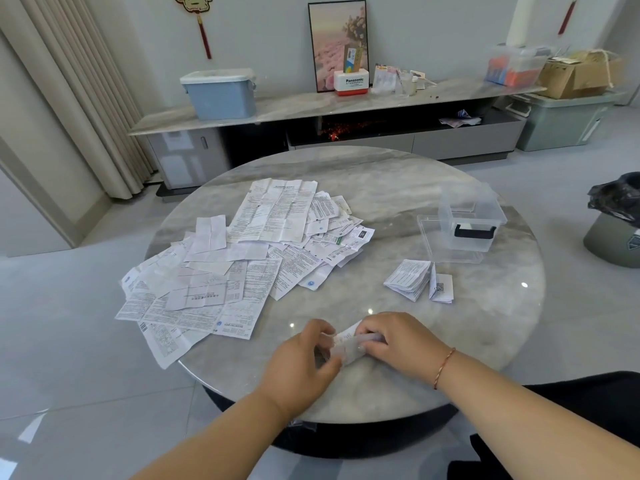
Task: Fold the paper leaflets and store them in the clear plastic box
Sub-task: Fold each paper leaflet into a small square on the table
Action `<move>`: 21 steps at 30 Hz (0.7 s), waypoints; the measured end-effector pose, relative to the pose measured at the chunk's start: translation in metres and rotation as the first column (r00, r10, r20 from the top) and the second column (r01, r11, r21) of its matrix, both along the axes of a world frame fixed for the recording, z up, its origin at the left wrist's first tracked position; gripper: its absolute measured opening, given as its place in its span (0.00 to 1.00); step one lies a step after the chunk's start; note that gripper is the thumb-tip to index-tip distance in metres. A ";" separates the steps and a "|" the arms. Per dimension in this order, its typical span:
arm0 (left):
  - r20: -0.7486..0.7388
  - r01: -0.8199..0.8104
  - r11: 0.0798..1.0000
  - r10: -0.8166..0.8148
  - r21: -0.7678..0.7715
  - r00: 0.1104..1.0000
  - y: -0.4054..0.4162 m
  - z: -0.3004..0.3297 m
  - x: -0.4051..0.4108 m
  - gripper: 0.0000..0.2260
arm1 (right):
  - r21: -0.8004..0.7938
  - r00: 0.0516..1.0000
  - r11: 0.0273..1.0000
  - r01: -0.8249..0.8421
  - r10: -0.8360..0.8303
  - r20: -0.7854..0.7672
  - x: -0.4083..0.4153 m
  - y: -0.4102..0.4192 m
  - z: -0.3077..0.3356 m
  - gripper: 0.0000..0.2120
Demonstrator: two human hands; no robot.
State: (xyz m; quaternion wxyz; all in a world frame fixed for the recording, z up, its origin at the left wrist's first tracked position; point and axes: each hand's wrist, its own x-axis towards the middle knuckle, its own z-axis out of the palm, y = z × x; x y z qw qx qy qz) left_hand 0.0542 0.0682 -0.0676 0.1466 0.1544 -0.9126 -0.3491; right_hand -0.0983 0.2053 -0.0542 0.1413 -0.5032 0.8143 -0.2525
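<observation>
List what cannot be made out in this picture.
- Head view: leaflet mostly covered by left hand and right hand; fold count hidden.
- Unfolded leaflets: print too small to read.
- Clear plastic box: contents unclear through glare.

A single wide-angle view is given, taken from the person's head and aimed forward and down across the round grey marble-topped table (398, 188). The table is seen from close above its near edge, where both forearms enter from the bottom of the picture. Beyond the table's far edge, the long low marble-topped cabinet (311, 105) against the wall is taken in from well apart. Straight lines beside the table are bowed toward the picture's borders. No second view is supplied.
</observation>
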 end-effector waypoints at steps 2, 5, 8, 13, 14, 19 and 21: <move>-0.012 -0.167 0.982 0.169 0.087 0.986 0.008 -0.001 -0.006 0.11 | -0.009 0.988 0.995 0.102 -0.101 0.120 0.002 -0.005 -0.001 0.08; -0.026 -0.263 0.964 0.264 0.027 0.964 0.012 -0.004 -0.009 0.15 | 0.039 0.963 0.973 0.228 -0.231 0.140 0.002 -0.014 -0.005 0.16; -0.185 -0.214 0.941 0.168 -0.264 0.968 0.011 -0.012 -0.009 0.11 | 0.086 0.950 0.952 0.292 -0.300 0.089 0.004 -0.021 -0.006 0.16; -0.126 -0.037 0.901 -0.019 -0.432 0.992 0.020 -0.015 -0.008 0.13 | 0.137 0.847 0.903 0.407 -0.429 0.315 0.001 -0.024 -0.001 0.07; -0.112 -0.033 0.898 -0.018 -0.439 0.994 0.021 -0.015 -0.009 0.12 | 0.145 0.776 0.889 0.435 -0.451 0.440 0.003 -0.025 0.000 0.07; -0.099 -0.096 0.961 0.072 -0.261 0.992 0.019 -0.015 -0.013 0.07 | 0.101 0.622 0.916 0.388 -0.341 0.705 0.010 -0.013 0.014 0.09; -0.064 -0.129 0.983 0.121 -0.129 0.991 0.017 -0.014 -0.011 0.04 | 0.051 0.855 0.984 0.171 -0.174 0.489 0.000 -0.001 0.019 0.22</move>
